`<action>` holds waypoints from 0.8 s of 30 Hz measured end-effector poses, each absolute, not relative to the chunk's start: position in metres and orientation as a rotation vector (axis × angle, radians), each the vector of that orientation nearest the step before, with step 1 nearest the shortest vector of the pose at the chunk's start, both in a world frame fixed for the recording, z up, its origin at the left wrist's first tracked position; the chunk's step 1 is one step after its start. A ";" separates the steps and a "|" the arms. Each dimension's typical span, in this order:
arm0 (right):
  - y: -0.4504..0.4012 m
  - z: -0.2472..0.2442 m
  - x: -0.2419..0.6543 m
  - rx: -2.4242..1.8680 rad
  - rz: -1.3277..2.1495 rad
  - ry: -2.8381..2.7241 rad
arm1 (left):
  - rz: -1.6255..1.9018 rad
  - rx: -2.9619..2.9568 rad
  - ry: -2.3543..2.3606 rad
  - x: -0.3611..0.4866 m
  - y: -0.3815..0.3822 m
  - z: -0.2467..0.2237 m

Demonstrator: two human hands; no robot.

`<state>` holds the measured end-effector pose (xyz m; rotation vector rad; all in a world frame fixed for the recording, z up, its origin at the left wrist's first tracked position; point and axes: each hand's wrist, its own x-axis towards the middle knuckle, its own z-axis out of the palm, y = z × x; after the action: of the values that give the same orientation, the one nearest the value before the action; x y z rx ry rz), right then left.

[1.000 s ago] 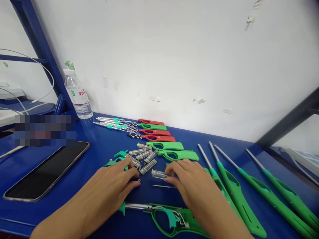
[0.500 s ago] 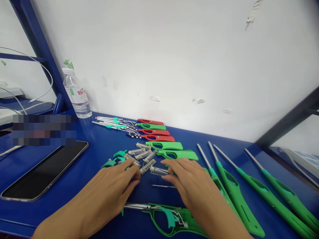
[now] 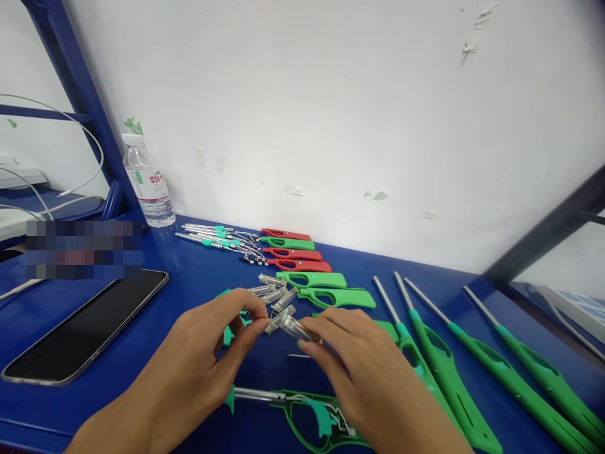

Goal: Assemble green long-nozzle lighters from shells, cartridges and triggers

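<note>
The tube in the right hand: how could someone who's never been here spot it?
On the blue table, find the right hand, reaching in from the front. Its fingers grip the tube, short and clear, with its free end toward the left hand. Similar tubes lie just beyond; this one is in that grip.

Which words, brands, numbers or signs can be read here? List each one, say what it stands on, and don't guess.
None can be quoted with certainty.
Bottle label: large red characters, too blurred to quote.
Same label: paler lettering under the red, too faint to read.
Same label: white marks on a green patch, too small to read.
Phone, green lighters, clear cylinder in the right hand: no readable text.
</note>
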<state>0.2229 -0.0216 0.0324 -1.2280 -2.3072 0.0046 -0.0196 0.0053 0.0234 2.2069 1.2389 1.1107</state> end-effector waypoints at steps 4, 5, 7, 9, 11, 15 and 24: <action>-0.028 0.036 0.219 -1.182 0.092 -2.271 | 1.208 2.082 1.246 -0.017 -0.002 0.026; -0.029 0.036 0.218 -1.184 0.106 -2.262 | 1.221 2.068 1.239 -0.017 -0.003 0.026; -0.030 0.035 0.217 -1.181 0.125 -2.252 | 1.229 2.055 1.228 -0.016 -0.004 0.025; -0.030 0.035 0.217 -1.157 0.138 -2.237 | 1.235 2.058 1.214 -0.016 -0.003 0.025; -0.031 0.036 0.217 -1.134 0.166 -2.229 | 1.251 2.091 1.181 -0.017 -0.002 0.024; -0.034 0.039 0.217 -1.142 0.203 -2.229 | 1.287 2.177 1.098 -0.020 0.001 0.023; -0.034 0.039 0.217 -1.132 0.192 -2.216 | 1.325 2.218 1.065 -0.020 0.001 0.025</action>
<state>0.2167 -0.0344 0.0386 -1.1317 -2.2161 0.1921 -0.0195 0.0011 0.0248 2.2183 1.0651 1.3254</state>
